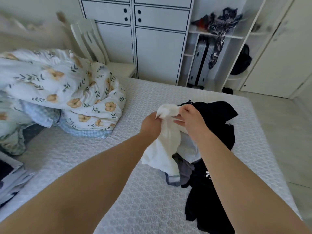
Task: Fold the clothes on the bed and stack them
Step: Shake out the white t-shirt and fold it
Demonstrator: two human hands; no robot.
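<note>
A white garment (163, 146) hangs bunched between both hands above the bed (104, 149). My left hand (151, 123) grips its upper left part with curled fingers. My right hand (190, 117) pinches its upper right part. The garment's lower end trails onto a heap of clothes at the bed's right side. That heap holds black garments (214, 125), a grey piece (184, 169) with a blue-grey hem, and another black garment (206, 205) with a small white print near the front.
A crumpled floral duvet (64, 88) covers the bed's left side. Behind the bed stand a white chair (94, 44), a white wardrobe (152, 39) and open shelves (224, 36) with a suitcase (201, 63). Folded papers or cloth (11, 176) lie at the left edge.
</note>
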